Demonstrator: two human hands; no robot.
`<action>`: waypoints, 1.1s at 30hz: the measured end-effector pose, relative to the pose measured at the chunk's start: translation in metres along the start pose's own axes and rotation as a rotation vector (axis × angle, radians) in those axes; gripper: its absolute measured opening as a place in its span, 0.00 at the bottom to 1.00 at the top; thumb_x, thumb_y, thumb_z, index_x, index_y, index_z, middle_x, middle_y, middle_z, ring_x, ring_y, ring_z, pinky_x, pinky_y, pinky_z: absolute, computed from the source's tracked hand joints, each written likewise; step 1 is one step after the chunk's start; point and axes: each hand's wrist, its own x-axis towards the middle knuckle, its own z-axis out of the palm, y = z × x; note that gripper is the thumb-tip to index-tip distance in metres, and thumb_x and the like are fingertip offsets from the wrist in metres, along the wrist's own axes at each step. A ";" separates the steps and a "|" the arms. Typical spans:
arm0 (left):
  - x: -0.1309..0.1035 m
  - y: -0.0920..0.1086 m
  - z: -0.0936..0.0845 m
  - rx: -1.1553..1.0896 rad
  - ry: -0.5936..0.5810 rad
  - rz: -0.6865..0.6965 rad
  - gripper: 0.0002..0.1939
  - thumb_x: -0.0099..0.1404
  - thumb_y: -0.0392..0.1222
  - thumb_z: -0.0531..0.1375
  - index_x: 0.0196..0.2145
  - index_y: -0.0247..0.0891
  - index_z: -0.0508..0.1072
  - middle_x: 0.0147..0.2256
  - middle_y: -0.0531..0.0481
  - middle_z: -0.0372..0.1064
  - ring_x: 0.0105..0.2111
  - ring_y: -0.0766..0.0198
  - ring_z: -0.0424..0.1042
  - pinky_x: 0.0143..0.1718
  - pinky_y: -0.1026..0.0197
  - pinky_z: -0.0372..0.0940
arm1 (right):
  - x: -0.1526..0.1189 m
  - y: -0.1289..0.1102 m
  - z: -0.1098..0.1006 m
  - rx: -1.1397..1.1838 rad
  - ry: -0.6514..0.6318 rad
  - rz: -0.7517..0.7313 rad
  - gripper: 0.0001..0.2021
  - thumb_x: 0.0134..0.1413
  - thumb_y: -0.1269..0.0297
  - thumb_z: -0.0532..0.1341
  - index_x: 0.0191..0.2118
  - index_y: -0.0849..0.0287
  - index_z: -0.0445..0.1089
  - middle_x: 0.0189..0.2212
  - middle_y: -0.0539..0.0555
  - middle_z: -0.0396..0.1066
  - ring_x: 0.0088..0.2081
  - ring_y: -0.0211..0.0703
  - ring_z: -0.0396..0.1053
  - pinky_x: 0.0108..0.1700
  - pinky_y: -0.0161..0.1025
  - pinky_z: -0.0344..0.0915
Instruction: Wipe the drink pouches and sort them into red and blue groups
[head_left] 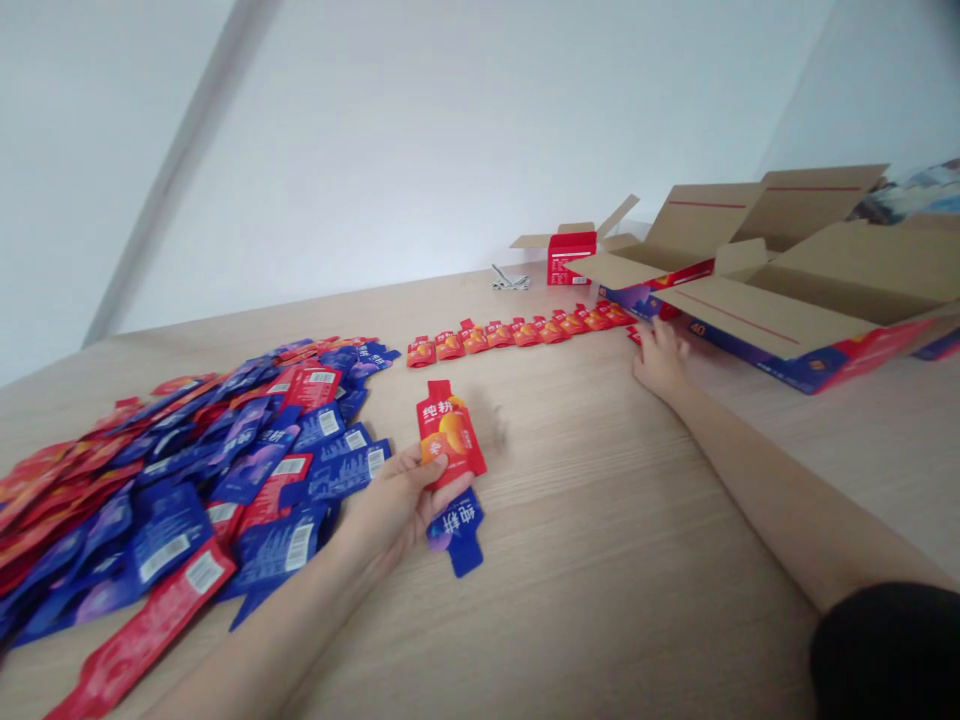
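Pinching a red pouch (454, 430) between thumb and fingers, the left hand (405, 500) is holding it over the table (570, 560), beside a pile of pouches (247, 450); a blue pouch (459, 530) is showing just below. The right hand (661, 358) is resting near an open carton (757, 355), at another red pouch (635, 336); whether it is gripping that one, I cannot tell

A plain black sleeve (889, 655) is worn on the right arm (787, 505), its rounded edge seen near the elbow; fabric texture cannot be made out. Beyond that edge, the right hand (660, 358) is bare. The left forearm (292, 630) and left hand (405, 498) are likewise uncovered as far as shown.
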 end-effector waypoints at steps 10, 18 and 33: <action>0.010 -0.049 0.057 0.082 -0.416 0.098 0.09 0.67 0.36 0.60 0.44 0.33 0.75 0.43 0.44 0.76 0.42 0.62 0.76 0.47 0.60 0.70 | -0.139 -0.150 -0.008 1.004 -0.840 -0.236 0.25 0.54 0.55 0.66 0.56 0.53 0.64 0.54 0.56 0.71 0.52 0.46 0.71 0.53 0.45 0.69; -0.009 -0.027 0.025 1.054 -0.568 0.561 0.21 0.66 0.37 0.57 0.57 0.38 0.71 0.64 0.39 0.58 0.64 0.51 0.57 0.65 0.45 0.52 | -0.072 -0.085 -0.010 0.704 -0.434 0.048 0.20 0.52 0.65 0.65 0.52 0.56 0.69 0.47 0.58 0.77 0.46 0.50 0.75 0.48 0.49 0.73; -0.019 -0.060 -0.050 1.422 -0.509 0.961 0.26 0.65 0.29 0.51 0.60 0.39 0.64 0.54 0.42 0.70 0.54 0.57 0.69 0.59 0.51 0.64 | 0.026 0.005 0.041 -0.334 0.042 0.037 0.24 0.60 0.65 0.52 0.61 0.60 0.64 0.63 0.68 0.55 0.64 0.64 0.50 0.61 0.63 0.46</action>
